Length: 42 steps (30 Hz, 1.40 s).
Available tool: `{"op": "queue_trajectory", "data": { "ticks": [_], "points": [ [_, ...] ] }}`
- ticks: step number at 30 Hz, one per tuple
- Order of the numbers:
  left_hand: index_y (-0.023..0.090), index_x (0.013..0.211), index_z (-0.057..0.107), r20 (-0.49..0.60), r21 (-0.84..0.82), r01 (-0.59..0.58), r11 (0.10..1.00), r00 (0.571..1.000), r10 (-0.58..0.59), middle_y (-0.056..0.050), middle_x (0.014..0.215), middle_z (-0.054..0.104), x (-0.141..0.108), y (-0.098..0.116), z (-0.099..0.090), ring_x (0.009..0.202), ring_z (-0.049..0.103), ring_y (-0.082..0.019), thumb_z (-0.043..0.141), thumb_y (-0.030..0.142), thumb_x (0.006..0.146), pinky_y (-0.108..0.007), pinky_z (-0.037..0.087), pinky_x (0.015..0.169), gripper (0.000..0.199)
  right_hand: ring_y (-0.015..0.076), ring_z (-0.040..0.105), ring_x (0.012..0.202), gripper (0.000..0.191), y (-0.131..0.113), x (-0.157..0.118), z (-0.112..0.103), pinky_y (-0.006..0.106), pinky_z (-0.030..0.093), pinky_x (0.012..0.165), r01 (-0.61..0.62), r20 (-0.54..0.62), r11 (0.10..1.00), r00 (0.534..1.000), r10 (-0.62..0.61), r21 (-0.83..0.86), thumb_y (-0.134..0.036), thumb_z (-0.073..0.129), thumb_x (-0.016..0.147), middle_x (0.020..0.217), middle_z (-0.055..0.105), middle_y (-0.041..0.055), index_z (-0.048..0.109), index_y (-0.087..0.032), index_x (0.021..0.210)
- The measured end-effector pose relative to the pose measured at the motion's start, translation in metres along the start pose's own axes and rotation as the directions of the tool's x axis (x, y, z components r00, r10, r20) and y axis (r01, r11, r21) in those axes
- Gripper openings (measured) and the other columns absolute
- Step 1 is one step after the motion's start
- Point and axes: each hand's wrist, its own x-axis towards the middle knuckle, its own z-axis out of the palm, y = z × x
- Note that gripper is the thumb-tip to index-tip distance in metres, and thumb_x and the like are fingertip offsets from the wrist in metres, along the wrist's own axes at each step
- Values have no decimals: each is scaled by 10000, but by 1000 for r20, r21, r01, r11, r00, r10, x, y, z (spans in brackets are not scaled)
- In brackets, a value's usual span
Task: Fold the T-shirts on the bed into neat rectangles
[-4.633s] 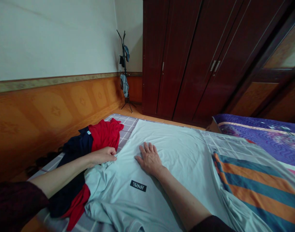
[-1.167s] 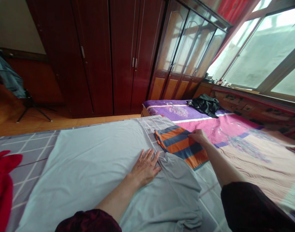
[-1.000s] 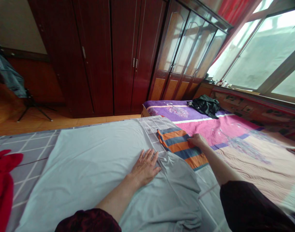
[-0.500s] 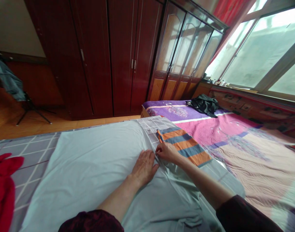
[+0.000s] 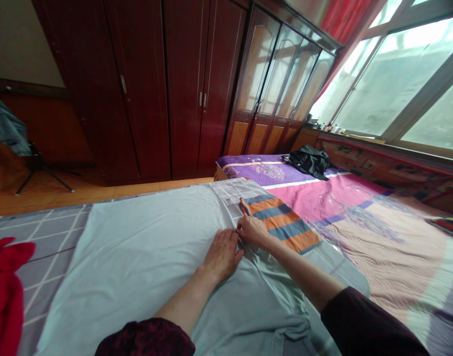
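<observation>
On the checked sheet [image 5: 59, 230] we have the pale shirt [image 5: 137, 257] spread, its long axis going away from us, the far edge facing the wardrobe [image 5: 184, 74]. Our left hand [image 5: 221, 253] lies flat on it; our right hand [image 5: 253, 230] pinches its right edge, near the striped cloth [image 5: 285, 223].

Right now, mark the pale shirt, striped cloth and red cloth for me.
Pale shirt [image 5: 137, 247]: head view, on its flat spread body.
Striped cloth [image 5: 284, 222]: head view, on the middle of its upper face.
Red cloth [image 5: 6, 287]: head view, on its visible middle.
</observation>
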Motion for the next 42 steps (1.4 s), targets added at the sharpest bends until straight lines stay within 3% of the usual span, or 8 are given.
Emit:
{"op": "queue_trajectory", "data": {
  "ticks": [6, 11, 20, 23, 26, 29, 39, 42],
  "points": [
    [175, 1009, 518, 17, 20, 8, 1000, 1000, -8, -93, 1140, 555, 0, 0, -3, 1143, 486, -240, 531, 311, 870, -414, 271, 1085, 195, 264, 658, 837, 261, 10, 2, 0, 291, 435, 664, -91, -51, 993, 995, 88, -69, -211, 500, 754, 898, 706, 162, 701, -125, 897],
    [165, 1068, 502, 13, 35, 4, 999, 1000, -5, -105, 1177, 546, 0, -2, 1, 1180, 469, -241, 519, 309, 874, -414, 247, 1104, 242, 237, 657, 847, 282, 14, 5, -4, 266, 428, 656, -123, -60, 990, 991, 119, -75, -233, 452, 804, 886, 708, 122, 690, -155, 932],
    [170, 1040, 521, 21, 38, 5, 999, 1000, -6, -105, 1140, 564, -2, 0, -5, 1138, 495, -248, 505, 323, 880, -415, 294, 1068, 222, 272, 637, 895, 288, -6, 25, 0, 318, 442, 713, -34, -67, 991, 997, 26, -129, -188, 446, 837, 953, 676, 190, 676, -108, 991],
    [162, 1075, 526, 13, 40, -1, 999, 1000, 1, -107, 1138, 567, -2, 0, -5, 1127, 496, -249, 502, 317, 878, -415, 295, 1069, 252, 248, 579, 1020, 346, -8, 29, 0, 318, 429, 791, 63, -97, 987, 992, -78, -148, -211, 403, 887, 1107, 625, 150, 605, -160, 1164],
    [155, 1143, 519, -3, 28, -11, 1000, 1000, 11, -114, 1193, 551, -2, -2, -1, 1168, 472, -249, 492, 330, 884, -417, 272, 1089, 314, 211, 523, 1081, 315, -8, 34, 2, 303, 395, 863, 168, -89, 970, 979, -185, -173, -223, 415, 903, 1130, 602, 85, 604, -230, 1155],
    [146, 1187, 515, 4, 29, -15, 999, 1000, 14, -127, 1273, 517, -2, -4, 3, 1234, 428, -249, 479, 345, 894, -414, 243, 1110, 356, 239, 499, 1081, 315, -7, 39, 3, 343, 367, 896, 171, -107, 962, 975, -197, -214, -204, 403, 909, 1086, 601, 123, 598, -182, 1155],
    [147, 1182, 535, 18, 66, -11, 998, 1000, 10, -136, 1301, 506, -1, -7, 6, 1250, 432, -264, 476, 358, 901, -432, 260, 1108, 356, 281, 321, 1300, 433, -19, 68, 9, 456, 226, 1052, 299, -110, 891, 929, -354, -341, -125, 419, 900, 1408, 418, 128, 454, -169, 1329],
    [147, 1201, 525, 45, 70, -20, 997, 999, 17, -131, 1330, 490, 0, -8, 8, 1280, 403, -272, 495, 349, 893, -441, 259, 1109, 370, 279, 387, 1261, 382, -19, 80, 6, 502, 282, 1042, 306, -94, 881, 928, -361, -362, -237, 516, 906, 1364, 456, 108, 491, -171, 1281]
  ]
}}
